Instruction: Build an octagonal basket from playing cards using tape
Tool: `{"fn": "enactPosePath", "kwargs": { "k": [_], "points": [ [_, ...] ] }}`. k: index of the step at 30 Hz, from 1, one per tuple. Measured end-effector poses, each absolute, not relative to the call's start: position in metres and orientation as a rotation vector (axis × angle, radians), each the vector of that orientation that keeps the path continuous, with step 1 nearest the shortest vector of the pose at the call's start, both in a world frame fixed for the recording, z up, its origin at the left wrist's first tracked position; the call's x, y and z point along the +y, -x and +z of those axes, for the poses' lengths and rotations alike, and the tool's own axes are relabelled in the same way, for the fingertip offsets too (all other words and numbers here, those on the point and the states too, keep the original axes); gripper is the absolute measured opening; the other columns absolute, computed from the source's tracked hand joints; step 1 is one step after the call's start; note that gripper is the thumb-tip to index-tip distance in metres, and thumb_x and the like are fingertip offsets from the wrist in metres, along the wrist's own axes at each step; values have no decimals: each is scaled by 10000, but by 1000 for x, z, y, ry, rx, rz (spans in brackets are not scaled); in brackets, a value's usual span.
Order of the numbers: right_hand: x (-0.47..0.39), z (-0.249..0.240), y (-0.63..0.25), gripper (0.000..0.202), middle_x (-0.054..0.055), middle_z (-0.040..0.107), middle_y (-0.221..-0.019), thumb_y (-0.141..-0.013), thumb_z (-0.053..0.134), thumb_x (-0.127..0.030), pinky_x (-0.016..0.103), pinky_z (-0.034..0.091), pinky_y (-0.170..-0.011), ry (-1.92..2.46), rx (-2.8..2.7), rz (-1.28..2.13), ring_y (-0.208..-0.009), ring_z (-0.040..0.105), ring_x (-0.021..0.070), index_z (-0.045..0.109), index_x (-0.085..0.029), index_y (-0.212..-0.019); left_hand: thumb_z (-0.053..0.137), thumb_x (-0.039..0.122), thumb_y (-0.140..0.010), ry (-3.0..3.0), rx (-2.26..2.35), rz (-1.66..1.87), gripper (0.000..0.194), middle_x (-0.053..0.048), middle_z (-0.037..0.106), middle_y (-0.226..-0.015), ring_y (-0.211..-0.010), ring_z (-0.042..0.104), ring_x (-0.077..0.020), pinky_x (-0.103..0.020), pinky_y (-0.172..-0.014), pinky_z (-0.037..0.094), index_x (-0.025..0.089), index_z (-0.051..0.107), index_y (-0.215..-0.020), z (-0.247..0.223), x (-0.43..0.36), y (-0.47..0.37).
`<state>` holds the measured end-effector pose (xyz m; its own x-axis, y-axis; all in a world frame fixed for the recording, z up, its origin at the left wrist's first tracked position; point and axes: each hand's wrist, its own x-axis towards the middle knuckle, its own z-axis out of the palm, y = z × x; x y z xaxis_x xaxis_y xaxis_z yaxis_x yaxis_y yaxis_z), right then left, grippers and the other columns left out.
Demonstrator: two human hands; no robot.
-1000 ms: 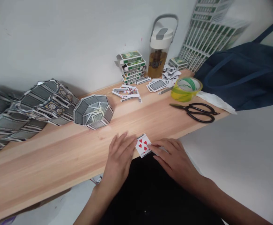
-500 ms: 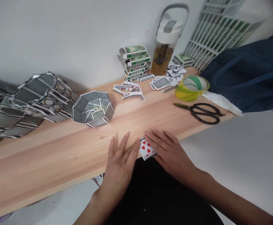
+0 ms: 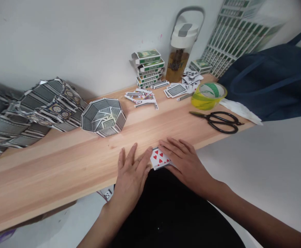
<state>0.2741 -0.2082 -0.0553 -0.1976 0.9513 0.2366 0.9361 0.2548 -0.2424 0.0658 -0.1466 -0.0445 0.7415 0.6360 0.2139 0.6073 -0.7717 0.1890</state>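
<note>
A seven-or-so of hearts playing card (image 3: 158,158) lies face up at the front edge of the wooden table, its top and bottom edges folded to show strips of the patterned back. My right hand (image 3: 182,156) covers the card's right part, with the index finger at the top edge and the thumb by the bottom edge, holding it. At the left end, my left hand (image 3: 132,170) rests with fingers spread; its index fingertip touches the card's upper left corner and its thumb is near the lower corner.
Behind are a bowl (image 3: 104,119) of folded cards, larger card vessels (image 3: 53,103), folded cards (image 3: 142,98), stacked card boxes (image 3: 149,67) and a bottle (image 3: 178,55). Yellow tape (image 3: 208,96), black scissors (image 3: 221,120) and a dark blue bag (image 3: 269,82) are at right.
The view has shifted slightly. Both hands stay at the card, and the left thumb now shows beside its lower left corner.
</note>
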Motion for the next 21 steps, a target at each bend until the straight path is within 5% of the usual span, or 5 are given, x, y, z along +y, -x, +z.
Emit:
{"fn": "enactPosePath", "kwargs": {
  "k": [8, 13, 21],
  "points": [
    [-203, -56, -279, 404, 37, 537, -1401, -873, 606, -426, 469, 333, -1074, 1679, -2073, 128, -1320, 422, 241, 596, -266, -1243, 388, 137, -957, -2769, 1003, 407, 509, -39, 527, -1410, -1440, 234, -279, -596, -1133, 204, 250, 358, -1453, -44, -128, -75],
    [-202, -55, -276, 341, 31, 549, -1387, -886, 595, -401, 454, 324, -1082, 1699, -2014, 160, -1305, 439, 222, 618, -266, -1199, 385, 113, -953, -2802, 994, 451, 542, -34, 475, -1452, -1449, 211, -271, -587, -1140, 201, 242, 305, -1474, -44, -128, -76],
    [-202, -53, -270, 335, 49, 567, -1370, -937, 500, -316, 464, 308, -1099, 1723, -1976, 152, -1308, 450, 213, 590, -245, -1251, 472, 335, -947, -3019, 897, 312, 582, -26, 332, -1536, -1458, 156, -316, -640, -1159, 77, 199, 291, -1483, -43, -147, -76]
  ]
}}
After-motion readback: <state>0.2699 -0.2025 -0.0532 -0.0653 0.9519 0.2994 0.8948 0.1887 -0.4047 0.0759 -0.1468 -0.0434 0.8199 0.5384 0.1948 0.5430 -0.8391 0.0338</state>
